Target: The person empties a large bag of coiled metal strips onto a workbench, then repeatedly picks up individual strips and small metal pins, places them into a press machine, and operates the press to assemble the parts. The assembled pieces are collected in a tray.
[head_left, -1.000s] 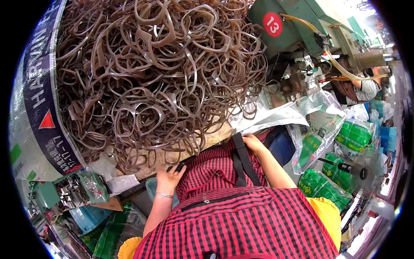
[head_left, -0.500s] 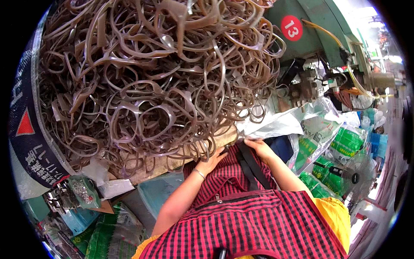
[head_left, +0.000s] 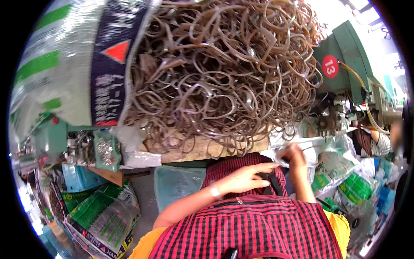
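My left hand (head_left: 248,178) reaches across in front of the red-and-black checked apron (head_left: 241,224), its fingers stretched out and apart with nothing visible in them. The fingertips are close to my right hand (head_left: 295,156), which is by the right front corner of the wooden board (head_left: 194,149), over pale plastic sheeting (head_left: 317,149). Motion blurs its fingers, and I cannot make out whether they hold anything. Beyond both hands rises a large tangled heap of brown plastic eyeglass frames (head_left: 215,86), some hanging over the board's front edge.
A printed plastic sack (head_left: 73,64) stands left of the heap. To the right is a green machine (head_left: 345,52) with a yellow hose. A translucent blue bin (head_left: 177,187) sits below the board. Stuffed green-and-white bags (head_left: 108,216) lie lower left, and more plastic bags (head_left: 355,185) lie right.
The view has shifted left, showing more of the sack. My left hand has come off the apron's upper edge and stretched out rightward. My right hand has turned and now blurs with motion.
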